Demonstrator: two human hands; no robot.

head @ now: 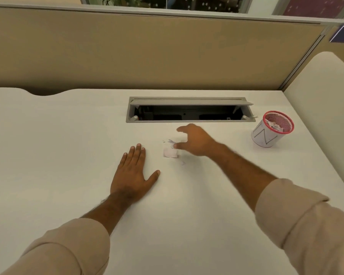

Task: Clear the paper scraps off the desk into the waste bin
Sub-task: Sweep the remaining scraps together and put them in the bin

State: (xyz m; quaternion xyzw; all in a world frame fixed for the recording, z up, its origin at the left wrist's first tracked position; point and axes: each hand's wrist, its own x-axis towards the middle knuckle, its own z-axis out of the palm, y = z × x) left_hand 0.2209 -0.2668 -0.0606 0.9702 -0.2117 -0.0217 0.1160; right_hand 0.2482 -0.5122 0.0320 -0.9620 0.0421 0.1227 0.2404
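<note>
the left hand [132, 171] lies flat on the white surface [48, 155], fingers straight and together, thumb spread, holding nothing. the right hand [195, 140] reaches in from the right with fingers and thumb spread in a loose claw around the paper scraps [170, 151]; its thumb tip touches or nearly touches the scraps, but nothing looks gripped yet, so i judge it open and about to close.

the scraps sit in a small pale cluster near the middle of the surface, just right of the left hand, with one tiny fragment [183, 163] lying a little nearer and apart from the rest. the waste bin [271, 130], a small mesh cup with a red rim, stands well to the right and slightly farther, already holding crumpled paper.

what could go wrong: the scraps are thin, light and nearly the colour of the surface, so a quick pinch may gather only some and leave the stray fragment behind. a sweeping grab could also push bits toward the open cable hatch [190, 111] just beyond the right hand, where they would be hard to get back. the bin is small and looks light, so a careless drop could miss the rim or knock it over.
</note>
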